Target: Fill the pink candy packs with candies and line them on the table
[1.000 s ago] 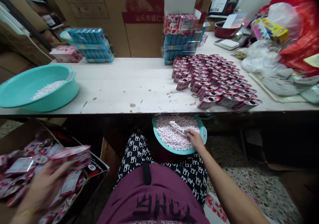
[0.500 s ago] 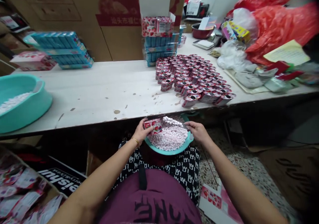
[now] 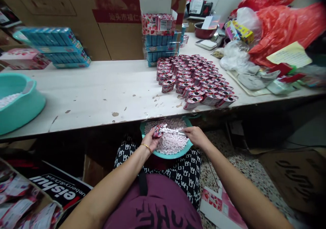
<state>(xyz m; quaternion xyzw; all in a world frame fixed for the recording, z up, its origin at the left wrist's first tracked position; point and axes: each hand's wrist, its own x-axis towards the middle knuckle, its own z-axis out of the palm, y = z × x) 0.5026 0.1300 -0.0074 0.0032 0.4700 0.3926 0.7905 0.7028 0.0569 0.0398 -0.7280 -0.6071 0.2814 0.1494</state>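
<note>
My left hand [image 3: 150, 142] is closed around a small red-and-white candy packet [image 3: 157, 131], tilted over the basin. My right hand [image 3: 196, 136] grips the handle end of a scoop [image 3: 181, 132], its fingers closed. A row of small white candies [image 3: 170, 130] lies along the scoop and reaches the packet's mouth; whether any drop inside is hidden. Below both hands, a turquoise basin [image 3: 175, 156] full of pale pink and white candies [image 3: 171, 144] rests at my lap, partly under the table edge.
Many upright open red packets [image 3: 196, 83] stand in rows on the white table [image 3: 102, 93]. A second turquoise basin [image 3: 30, 103] sits at the left. Blue boxes [image 3: 58, 45] are stacked behind, by a large carton [image 3: 119, 42]. Red plastic bags [image 3: 282, 29] crowd the right end.
The packet has turned from lying sideways to tilting toward the scoop. My right hand has brought the loaded scoop left, so its tip meets the packet's mouth.
</note>
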